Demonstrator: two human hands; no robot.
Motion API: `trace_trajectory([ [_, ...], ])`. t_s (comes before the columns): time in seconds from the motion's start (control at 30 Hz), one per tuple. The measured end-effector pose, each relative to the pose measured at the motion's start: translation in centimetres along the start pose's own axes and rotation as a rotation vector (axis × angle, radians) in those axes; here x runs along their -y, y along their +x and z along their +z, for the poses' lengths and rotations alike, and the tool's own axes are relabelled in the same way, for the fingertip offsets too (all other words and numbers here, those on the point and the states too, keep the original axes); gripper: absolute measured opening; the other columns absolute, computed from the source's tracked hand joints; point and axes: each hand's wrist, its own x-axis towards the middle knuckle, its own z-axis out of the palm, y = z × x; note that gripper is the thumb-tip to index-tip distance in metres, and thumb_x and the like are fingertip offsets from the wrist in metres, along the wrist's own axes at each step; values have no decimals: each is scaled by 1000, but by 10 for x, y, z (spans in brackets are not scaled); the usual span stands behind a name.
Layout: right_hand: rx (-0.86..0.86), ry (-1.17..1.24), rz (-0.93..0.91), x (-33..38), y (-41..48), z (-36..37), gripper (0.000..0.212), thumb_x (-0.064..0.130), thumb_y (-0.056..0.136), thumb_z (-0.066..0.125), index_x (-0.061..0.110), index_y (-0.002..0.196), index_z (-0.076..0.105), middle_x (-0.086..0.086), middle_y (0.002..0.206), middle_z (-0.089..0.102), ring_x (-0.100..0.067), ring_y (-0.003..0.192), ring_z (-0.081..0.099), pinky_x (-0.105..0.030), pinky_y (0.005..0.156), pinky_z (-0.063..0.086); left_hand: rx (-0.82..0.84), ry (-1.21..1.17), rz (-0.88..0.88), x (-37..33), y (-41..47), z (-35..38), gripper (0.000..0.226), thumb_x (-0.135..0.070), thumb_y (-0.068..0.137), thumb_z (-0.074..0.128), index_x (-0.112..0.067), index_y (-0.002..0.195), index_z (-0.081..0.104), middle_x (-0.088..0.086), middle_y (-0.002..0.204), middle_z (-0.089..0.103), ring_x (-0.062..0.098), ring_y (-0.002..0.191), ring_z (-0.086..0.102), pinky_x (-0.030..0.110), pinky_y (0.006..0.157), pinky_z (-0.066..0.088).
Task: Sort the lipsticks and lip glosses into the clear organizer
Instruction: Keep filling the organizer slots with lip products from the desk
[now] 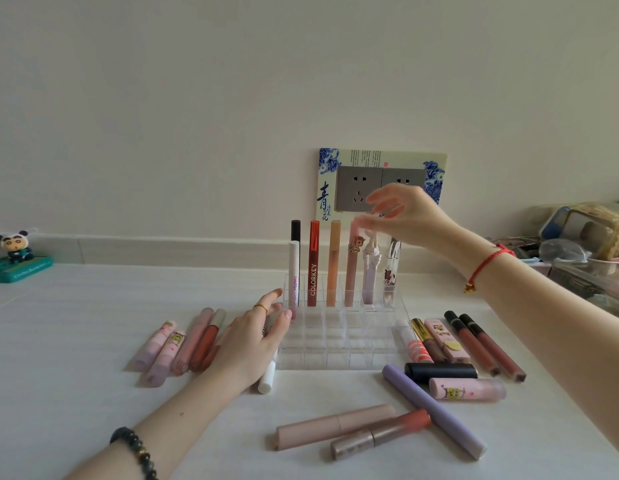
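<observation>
The clear organizer (335,344) stands mid-table. Several tall tubes are upright in its back row, among them a red lip gloss (313,271), an orange one (333,268) and a pink one (352,271). My right hand (405,216) hovers over the pink and white tubes with fingers spread, its fingertips at their caps. My left hand (256,337) lies flat against the organizer's left side, over a white tube (268,379). Loose lipsticks lie in a left group (183,344), a right group (467,344) and a front group (370,427).
A cartoon figurine (15,251) stands at the far left by the wall. A wall socket with a blue-and-white frame (380,181) is behind the organizer. A clear bin of clutter (585,247) fills the right back corner.
</observation>
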Motion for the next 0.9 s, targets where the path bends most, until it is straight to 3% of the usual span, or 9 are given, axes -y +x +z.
trace_trajectory([
  [0.17,-149,-19,-109,14,-41,-16,45,40,71,70,26,111,54,8,104,57,-10,92,55,-24,80,43,-55,-22,61,-6,-2,-1,43,-30,93,45,-20,134,39,-2,127,56,7,103,55,17,84,35],
  [0.27,-124,-21,-178,24,-75,-16,40,35,72,70,28,108,55,9,101,59,-6,88,57,-18,79,45,-114,-33,97,-9,-5,-4,39,-26,93,46,-19,131,42,0,129,54,11,117,51,20,94,33],
  [0.37,30,-35,-203,30,-108,-9,40,40,67,65,32,104,54,13,96,59,-3,85,57,-18,78,49,-172,-46,155,-17,-10,-12,36,-20,93,46,-19,128,45,-4,126,55,13,119,50,27,96,38],
  [0.47,228,-60,-231,28,-134,6,36,43,67,62,37,101,53,21,91,56,3,81,55,-12,74,47,-190,-89,170,-27,-18,-25,34,-26,91,46,-26,125,47,-10,114,58,14,105,58,36,89,45],
  [0.57,404,-133,-255,22,-150,24,36,46,72,64,40,106,52,27,90,51,9,84,49,-4,70,42,-99,-103,154,-37,-34,-37,33,-38,82,44,-36,114,51,-15,100,63,2,94,59,23,81,46],
  [0.67,496,-185,-274,17,-160,37,38,52,74,63,44,109,51,25,96,52,8,83,47,-5,67,40,-1,-11,239,-44,-59,-44,18,-33,84,53,-36,100,59,-19,82,64,5,82,58,4,70,41],
  [0.73,522,-208,-273,15,-163,42,41,56,72,63,42,110,51,23,100,53,8,81,46,-8,65,40,35,110,295,-47,-74,-47,20,-37,79,56,-32,96,65,-26,77,60,-1,88,52,3,84,31],
  [0.8,526,-237,-273,12,-165,46,43,59,72,61,40,110,53,20,102,54,9,80,44,-9,64,37,75,177,344,-47,-85,-49,32,-49,75,54,-30,96,67,-27,82,60,-2,99,46,9,105,15],
  [0.9,530,-276,-260,8,-167,49,40,56,75,60,38,110,54,18,103,55,3,83,44,-15,72,37,141,335,432,-46,-94,-49,42,-58,73,50,-29,98,67,-20,91,65,0,99,51,21,112,10],
])
